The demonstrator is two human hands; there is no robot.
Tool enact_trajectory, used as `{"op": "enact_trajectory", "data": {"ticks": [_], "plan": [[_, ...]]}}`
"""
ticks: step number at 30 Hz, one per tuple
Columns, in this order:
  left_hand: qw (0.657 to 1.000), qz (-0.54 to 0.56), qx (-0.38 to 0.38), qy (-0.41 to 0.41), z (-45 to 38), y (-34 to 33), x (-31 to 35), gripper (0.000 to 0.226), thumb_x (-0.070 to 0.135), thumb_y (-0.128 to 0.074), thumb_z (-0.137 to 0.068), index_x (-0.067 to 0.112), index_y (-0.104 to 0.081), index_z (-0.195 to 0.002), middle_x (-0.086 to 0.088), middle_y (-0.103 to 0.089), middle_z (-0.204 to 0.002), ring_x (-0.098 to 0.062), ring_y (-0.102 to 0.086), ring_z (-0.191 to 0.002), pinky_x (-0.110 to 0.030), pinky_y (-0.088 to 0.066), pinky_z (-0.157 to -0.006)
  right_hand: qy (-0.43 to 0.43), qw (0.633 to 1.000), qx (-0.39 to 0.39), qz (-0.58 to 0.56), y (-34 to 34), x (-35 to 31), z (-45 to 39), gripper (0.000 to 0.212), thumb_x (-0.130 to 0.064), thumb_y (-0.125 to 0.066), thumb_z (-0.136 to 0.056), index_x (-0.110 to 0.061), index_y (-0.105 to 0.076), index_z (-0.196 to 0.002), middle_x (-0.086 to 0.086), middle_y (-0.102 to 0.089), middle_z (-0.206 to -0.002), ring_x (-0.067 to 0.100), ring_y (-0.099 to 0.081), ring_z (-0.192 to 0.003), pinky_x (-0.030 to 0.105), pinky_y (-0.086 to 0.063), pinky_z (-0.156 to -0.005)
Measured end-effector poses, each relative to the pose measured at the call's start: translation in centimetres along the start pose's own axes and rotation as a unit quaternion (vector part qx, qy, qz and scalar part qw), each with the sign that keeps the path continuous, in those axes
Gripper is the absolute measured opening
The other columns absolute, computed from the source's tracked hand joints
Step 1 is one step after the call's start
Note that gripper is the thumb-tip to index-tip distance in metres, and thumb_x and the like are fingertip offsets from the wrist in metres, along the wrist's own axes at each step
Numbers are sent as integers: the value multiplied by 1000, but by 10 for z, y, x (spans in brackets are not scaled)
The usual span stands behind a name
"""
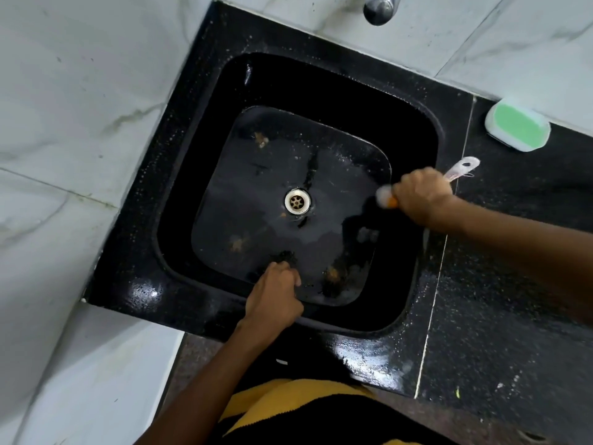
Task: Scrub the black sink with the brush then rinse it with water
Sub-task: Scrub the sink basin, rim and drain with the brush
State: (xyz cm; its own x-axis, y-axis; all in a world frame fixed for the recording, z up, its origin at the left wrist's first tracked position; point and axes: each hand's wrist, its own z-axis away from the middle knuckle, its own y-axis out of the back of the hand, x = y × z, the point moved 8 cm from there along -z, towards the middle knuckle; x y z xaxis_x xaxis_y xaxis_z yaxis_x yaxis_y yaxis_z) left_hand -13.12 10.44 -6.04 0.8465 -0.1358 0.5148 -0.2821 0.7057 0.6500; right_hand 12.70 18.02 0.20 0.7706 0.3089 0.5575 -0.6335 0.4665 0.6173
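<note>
The black sink (199, 194) is a square basin set in a black speckled counter, with a pale round drain (297, 201) in its middle and brownish dirt patches on its wet floor. My right hand (423, 196) grips the brush (385, 198) by its handle; the whitish bristle head with an orange edge is against the basin's right wall, and the pink handle end sticks out behind my hand over the rim. My left hand (276, 297) hangs over the sink's near rim with fingers curled, holding nothing visible.
A chrome tap (380, 6) juts from the marble wall above the far rim; no water runs. A white soap dish with a green bar (517, 126) sits on the counter at the right. Marble wall panels close the left side. The counter (500, 316) runs rightward.
</note>
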Motion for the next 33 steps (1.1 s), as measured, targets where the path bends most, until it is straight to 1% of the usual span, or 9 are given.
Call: {"op": "enact_trajectory", "data": {"ticks": [5, 13, 19, 21, 24, 26, 28, 31, 33], "plan": [[1000, -3, 16, -11, -3, -1, -1, 31, 4, -61, -72, 18, -66, -99, 2, -58, -108, -18, -52, -108, -28, -47, -85, -158, 970, -6, -183, -24, 27, -24, 30, -13, -45, -95, -13, -61, -120, 9, -68, -110, 29, -66, -101, 34, -50, -76], [999, -28, 34, -18, -6, 5, -6, 18, 13, -58, -83, 16, -66, -99, 1, -56, -108, -19, -48, -108, -31, -45, -86, -328, 787, -63, -519, -75, -73, -40, 27, -12, -47, -94, -3, -62, -115, 17, -64, -117, 36, -62, -109, 41, -51, -88], [996, -54, 69, 2, -10, 20, -29, 15, 14, -57, -84, 16, -65, -96, 1, -57, -102, -20, -49, -101, -32, -45, -79, -102, 862, -2, -497, -16, -149, -93, 25, -10, -44, -93, -9, -64, -109, 15, -66, -110, 35, -64, -101, 41, -52, -82], [996, -49, 81, 2, -11, 23, -33, 13, 12, -57, -83, 16, -65, -92, 3, -57, -98, -18, -49, -98, -28, -42, -76, -171, 843, 3, -510, -31, -121, -95, 24, -11, -44, -94, -7, -63, -108, 17, -65, -110, 37, -63, -103, 42, -51, -83], [995, -37, 95, 1, -10, 25, -31, 13, 12, -55, -85, 18, -64, -91, 7, -55, -96, -13, -48, -98, -24, -43, -74, -401, 729, -37, -554, -97, -64, -64, 28, -11, -46, -93, -1, -62, -114, 22, -62, -117, 40, -59, -112, 44, -50, -90], [994, -27, 105, 2, -9, 26, -27, 13, 15, -54, -86, 20, -64, -93, 9, -54, -98, -10, -46, -100, -23, -43, -78, -457, 692, -52, -557, -110, -61, -61, 28, -10, -48, -92, 0, -61, -115, 22, -62, -120, 39, -59, -113, 44, -50, -90], [994, -20, 110, 8, -9, 26, -25, 14, 18, -54, -87, 20, -64, -96, 9, -54, -99, -10, -45, -102, -24, -44, -83, -387, 741, -32, -548, -76, -88, -91, 26, -10, -47, -94, -3, -63, -113, 18, -64, -116, 36, -62, -109, 41, -52, -86], [993, -21, 110, 25, -10, 27, -29, 16, 18, -54, -86, 20, -64, -98, 7, -55, -101, -13, -47, -104, -27, -46, -86, -89, 857, 38, -506, 27, -166, -138, 29, -12, -42, -97, -8, -67, -112, 14, -66, -114, 33, -64, -105, 39, -51, -82], [994, -21, 107, 31, -9, 27, -30, 18, 16, -53, -84, 19, -64, -98, 6, -55, -101, -15, -48, -105, -30, -48, -87, 63, 898, 56, -433, 67, -189, -143, 30, -13, -41, -98, -10, -68, -112, 12, -66, -115, 32, -65, -105, 38, -51, -82]]}}
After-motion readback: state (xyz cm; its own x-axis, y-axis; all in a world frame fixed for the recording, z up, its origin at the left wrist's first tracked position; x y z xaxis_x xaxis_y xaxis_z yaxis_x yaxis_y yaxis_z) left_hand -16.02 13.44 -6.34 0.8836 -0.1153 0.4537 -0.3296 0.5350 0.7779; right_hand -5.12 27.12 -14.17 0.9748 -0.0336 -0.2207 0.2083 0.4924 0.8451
